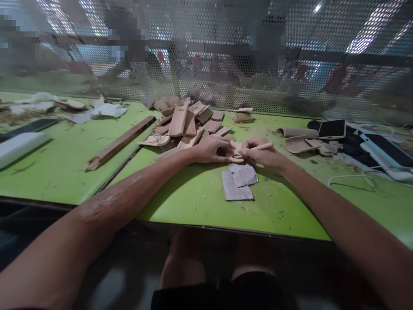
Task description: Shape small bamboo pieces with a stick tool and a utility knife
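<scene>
My left hand (213, 149) is closed on the left edge of a small pale wooden piece (237, 157) that rests on the green table. In my right hand (262, 154) is a thin light-coloured stick-like tool (265, 146), held like a pen, its rear end pointing up to the right. The tool's working tip is hidden by my fingers, close to the wooden piece. Just in front of both hands lie grey sheets of sandpaper-like paper (238, 193), one overlapping the other. A heap of curved wooden pieces (182, 120) sits behind my left hand.
A long wooden bar (121, 142) lies left of the heap. At the right are curved wood offcuts (298, 144), a phone (332, 128), a pale blue device (387, 150) and white cables (350, 176). A perforated metal screen (206, 86) stands along the table's back.
</scene>
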